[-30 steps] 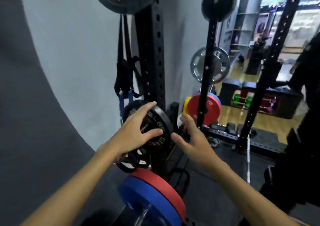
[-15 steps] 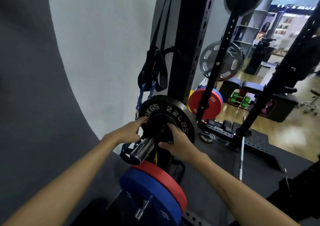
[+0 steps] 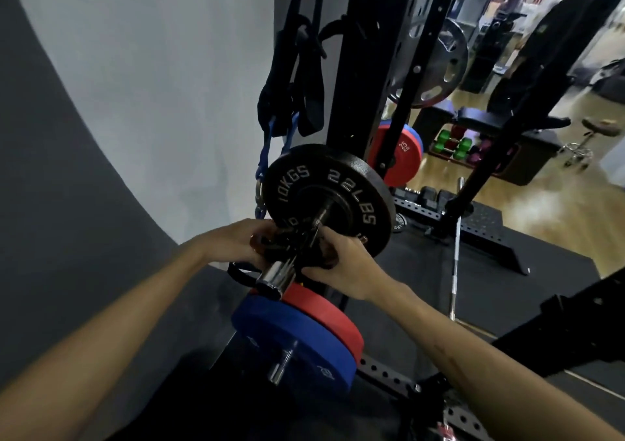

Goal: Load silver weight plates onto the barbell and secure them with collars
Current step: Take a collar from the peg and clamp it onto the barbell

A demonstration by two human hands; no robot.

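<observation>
My left hand (image 3: 236, 242) and right hand (image 3: 341, 264) now grip the collar (image 3: 291, 249), drawn outward from the plate (image 3: 329, 197); it's coming off.

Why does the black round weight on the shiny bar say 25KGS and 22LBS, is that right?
Not quite. In the head view the black plate on the shiny bar reads 10KGS, not 25KGS; the 22LBS part is right. The 25 KG mark is on the red plate farther back. Both hands, left and right, are at the bar just in front of the black plate.
</observation>
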